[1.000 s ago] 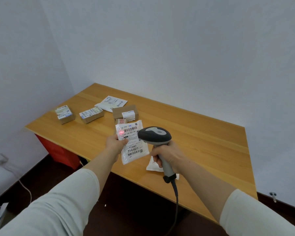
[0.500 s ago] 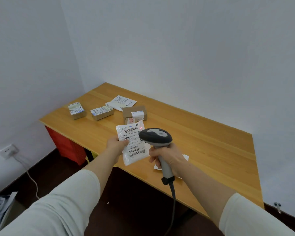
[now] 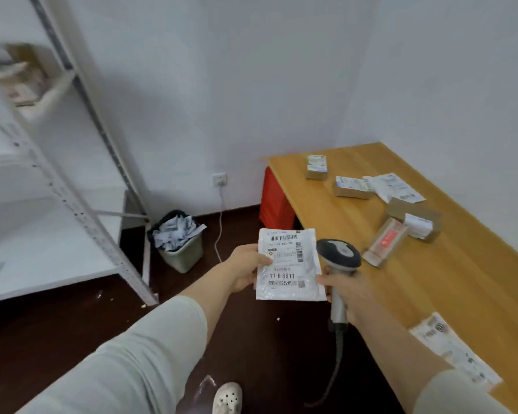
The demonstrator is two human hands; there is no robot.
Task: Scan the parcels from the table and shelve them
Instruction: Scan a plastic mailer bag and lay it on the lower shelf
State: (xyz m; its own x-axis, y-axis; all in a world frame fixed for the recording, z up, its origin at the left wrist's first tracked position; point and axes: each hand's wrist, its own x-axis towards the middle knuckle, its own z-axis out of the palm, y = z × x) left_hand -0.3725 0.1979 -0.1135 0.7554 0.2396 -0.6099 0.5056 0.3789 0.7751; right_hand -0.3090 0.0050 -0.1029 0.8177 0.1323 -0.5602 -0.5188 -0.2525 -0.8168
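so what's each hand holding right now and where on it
The left hand pinches the white parcel bag at its left edge, thumb on the label. The right hand grips the barcode scanner by its handle.

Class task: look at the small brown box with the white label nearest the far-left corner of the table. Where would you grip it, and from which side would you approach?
Grip the small brown box across its two long side walls, coming down from above. It lies flat on the table with its labelled face up and stands apart from the next box, so both sides look free for fingers. Its short height probably suits a pinch from the top.
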